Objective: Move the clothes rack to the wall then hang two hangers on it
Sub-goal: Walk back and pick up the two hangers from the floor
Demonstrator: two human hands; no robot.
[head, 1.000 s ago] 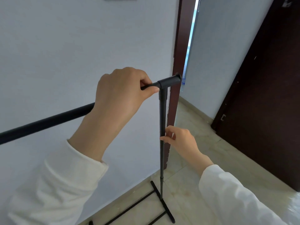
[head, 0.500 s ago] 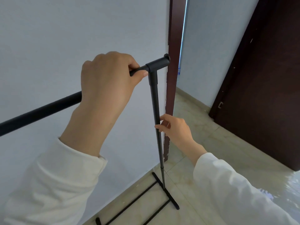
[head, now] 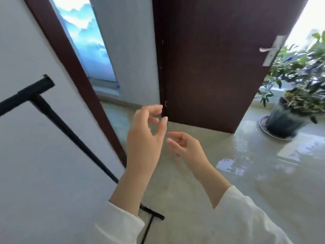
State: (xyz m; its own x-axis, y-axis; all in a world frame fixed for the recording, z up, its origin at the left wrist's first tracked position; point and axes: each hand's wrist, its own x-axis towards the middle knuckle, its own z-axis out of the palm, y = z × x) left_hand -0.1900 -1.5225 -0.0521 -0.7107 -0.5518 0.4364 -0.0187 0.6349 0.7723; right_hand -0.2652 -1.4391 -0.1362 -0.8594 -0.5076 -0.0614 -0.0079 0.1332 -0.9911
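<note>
The black metal tube clothes rack (head: 52,113) stands at the left close against the pale grey wall (head: 35,173), its foot bar on the glossy beige tiled floor (head: 246,182) near the dark brown door frame (head: 84,81). Left hand (head: 146,138) and right hand (head: 186,147) hover near each other above the floor, both loosely spread with fingers curled, holding nothing and clear of the rack. A dark brown door (head: 211,67) stands open beyond, with a potted green plant (head: 295,95) at the floor's right edge

I count: one black metal clothes rack (head: 52,113), two bare hands, one dark brown wooden door (head: 211,67), one potted green plant (head: 295,95).
</note>
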